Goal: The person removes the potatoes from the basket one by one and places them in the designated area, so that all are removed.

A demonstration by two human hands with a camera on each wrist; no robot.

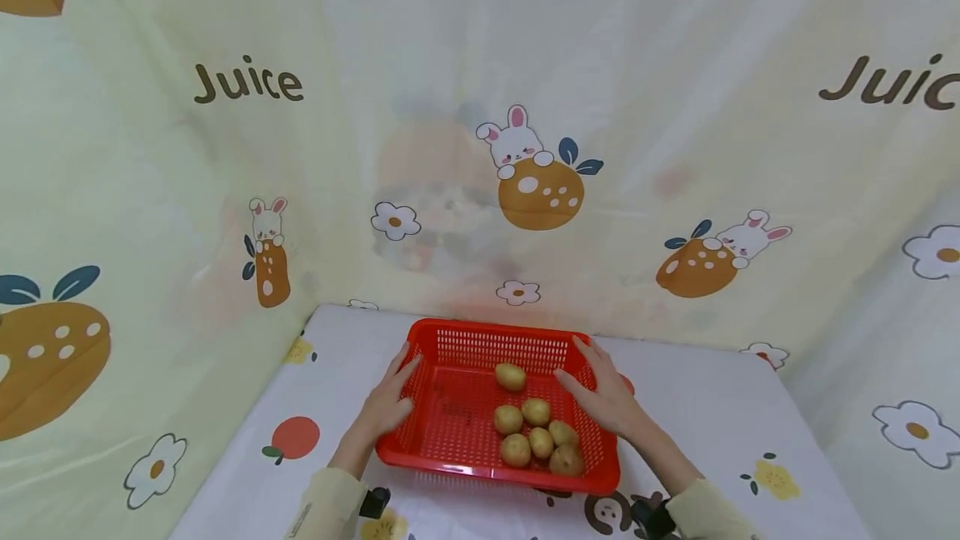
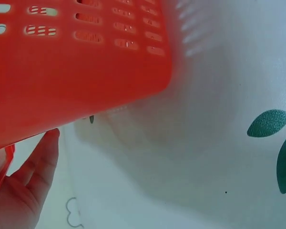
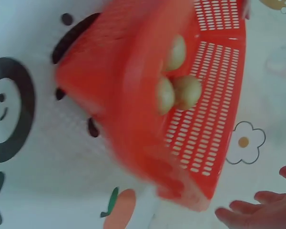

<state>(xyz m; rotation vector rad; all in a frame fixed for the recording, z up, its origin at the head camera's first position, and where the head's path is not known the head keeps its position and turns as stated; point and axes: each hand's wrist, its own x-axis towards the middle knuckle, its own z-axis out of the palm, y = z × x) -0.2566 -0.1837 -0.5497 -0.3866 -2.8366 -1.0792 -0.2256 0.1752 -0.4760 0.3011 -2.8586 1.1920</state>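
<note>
A red plastic basket (image 1: 450, 467) with slotted walls sits on the table, with several potatoes (image 1: 536, 412) gathered toward its right front and one farther back. At its left side my left hand (image 1: 387, 401) lies along the rim with fingers extended; in the left wrist view, straight fingers (image 2: 42, 160) reach up beside the basket wall. My right hand (image 1: 609, 395) is over the right rim, fingers spread. The right wrist view has the right hand (image 3: 264, 212) with loosely extended fingers, apart from the basket, which is blurred there.
A white patterned cloth (image 1: 712, 407) covers the table around the basket. Behind and beside the table hangs a pale curtain (image 1: 420, 40) printed with rabbits, fruit and flowers, close to the basket's far side.
</note>
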